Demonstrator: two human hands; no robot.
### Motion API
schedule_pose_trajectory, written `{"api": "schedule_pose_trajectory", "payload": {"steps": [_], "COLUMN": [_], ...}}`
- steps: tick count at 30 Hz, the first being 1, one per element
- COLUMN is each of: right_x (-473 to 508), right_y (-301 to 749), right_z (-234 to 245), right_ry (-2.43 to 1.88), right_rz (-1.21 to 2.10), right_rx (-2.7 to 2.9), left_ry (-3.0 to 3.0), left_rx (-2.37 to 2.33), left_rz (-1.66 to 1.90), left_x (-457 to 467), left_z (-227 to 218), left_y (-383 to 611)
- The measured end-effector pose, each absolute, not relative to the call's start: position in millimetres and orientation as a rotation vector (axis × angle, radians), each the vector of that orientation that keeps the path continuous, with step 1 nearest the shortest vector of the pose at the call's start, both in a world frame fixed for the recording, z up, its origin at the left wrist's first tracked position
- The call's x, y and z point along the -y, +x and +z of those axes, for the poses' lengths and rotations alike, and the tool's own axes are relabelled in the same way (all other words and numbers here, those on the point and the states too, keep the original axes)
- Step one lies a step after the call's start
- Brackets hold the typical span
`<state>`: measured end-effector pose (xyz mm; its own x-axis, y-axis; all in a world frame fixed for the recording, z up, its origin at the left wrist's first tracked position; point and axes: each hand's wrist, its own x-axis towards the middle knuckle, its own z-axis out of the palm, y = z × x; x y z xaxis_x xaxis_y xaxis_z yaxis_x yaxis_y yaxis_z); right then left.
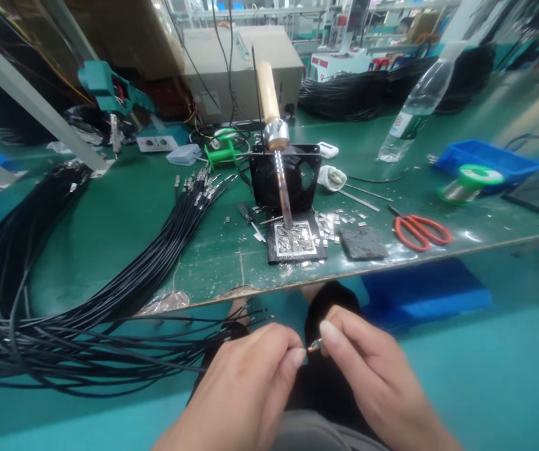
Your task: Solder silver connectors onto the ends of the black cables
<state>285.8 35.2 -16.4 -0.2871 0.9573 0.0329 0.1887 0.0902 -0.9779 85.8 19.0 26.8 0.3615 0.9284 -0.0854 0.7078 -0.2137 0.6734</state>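
Note:
Below the table edge, over my lap, my left hand (245,388) pinches the end of a thin black wire (170,362) between thumb and forefinger. My right hand (367,376) pinches a small metal terminal (315,344) and holds it against that wire end. A big bundle of black wires (62,275) runs from the green table (128,213) down over its edge at the left, several ends tipped with metal terminals (198,181). A soldering iron with a wooden handle (272,119) stands tilted over a small tray of metal pieces (295,241).
A black fan (285,178) stands behind the iron. A dark sponge pad (363,243), red scissors (422,230), a solder spool (466,183), a blue tray (485,158) and a plastic bottle (417,106) lie to the right. A grey box (241,69) sits at the back.

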Motion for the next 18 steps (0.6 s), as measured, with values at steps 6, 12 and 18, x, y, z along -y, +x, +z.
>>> {"api": "schedule_pose_trajectory", "payload": {"steps": [6, 12, 18], "right_x": [-38.9, -39.6, -41.4], "right_y": [283.1, 279.1, 290.8], "right_z": [-19.6, -17.6, -22.3], "right_ry": [-1.146, -1.177, -1.184], "right_rz": [1.340, 1.319, 1.040], "right_rx": [1.537, 1.516, 1.770], "left_ry": [2.000, 1.983, 2.023], "left_rx": [-1.406, -1.415, -1.468], "left_rz": [0.444, 0.463, 0.590], "left_x": [-16.9, -14.3, -30.8], "left_z": [25.4, 23.2, 30.6], "left_y": [83.9, 87.2, 57.5]}}
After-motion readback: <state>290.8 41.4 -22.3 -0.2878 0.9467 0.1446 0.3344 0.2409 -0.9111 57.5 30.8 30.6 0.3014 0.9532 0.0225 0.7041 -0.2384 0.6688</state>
